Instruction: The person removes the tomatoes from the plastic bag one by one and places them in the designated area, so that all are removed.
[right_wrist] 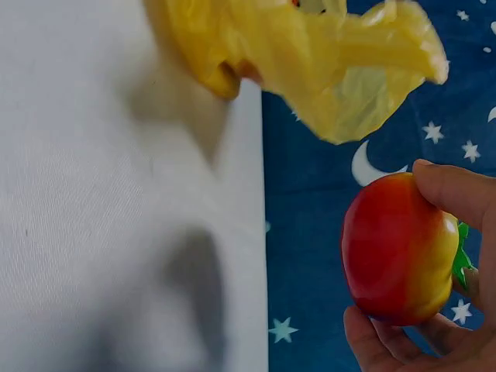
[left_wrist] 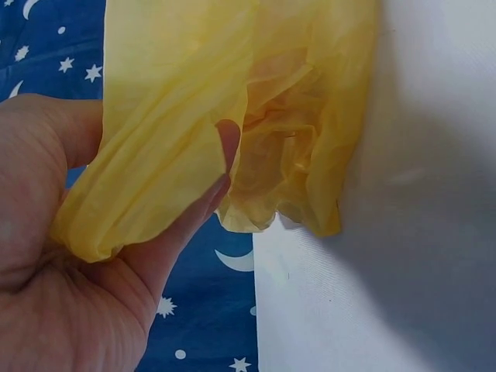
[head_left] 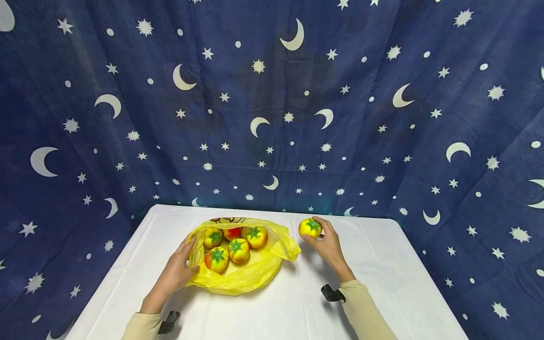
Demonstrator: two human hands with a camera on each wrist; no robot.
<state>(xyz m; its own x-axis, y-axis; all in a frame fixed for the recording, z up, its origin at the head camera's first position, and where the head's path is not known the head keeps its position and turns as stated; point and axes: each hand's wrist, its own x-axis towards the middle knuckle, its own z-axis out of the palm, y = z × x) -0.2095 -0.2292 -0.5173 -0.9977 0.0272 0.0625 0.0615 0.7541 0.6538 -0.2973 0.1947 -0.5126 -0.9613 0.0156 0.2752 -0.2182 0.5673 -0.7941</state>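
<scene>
A yellow plastic bag (head_left: 248,284) lies with its mouth spread wide, and several red-and-yellow toy tomatoes (head_left: 239,250) with green star-shaped tops sit inside. My left hand (head_left: 176,269) grips the bag's left rim; in the left wrist view the folded plastic (left_wrist: 167,155) runs between thumb and fingers. To the right of the bag, my right hand (head_left: 330,245) holds one more toy tomato (right_wrist: 395,252) between thumb and fingers, apart from the bag. Its red underside faces the right wrist camera, while its green top shows in the head view.
A white cloth covers the table (head_left: 374,264). Behind it and at both sides hangs a dark blue curtain (head_left: 272,118) with moons and stars. A black strap (head_left: 333,293) is at the right wrist and another (head_left: 170,322) at the left.
</scene>
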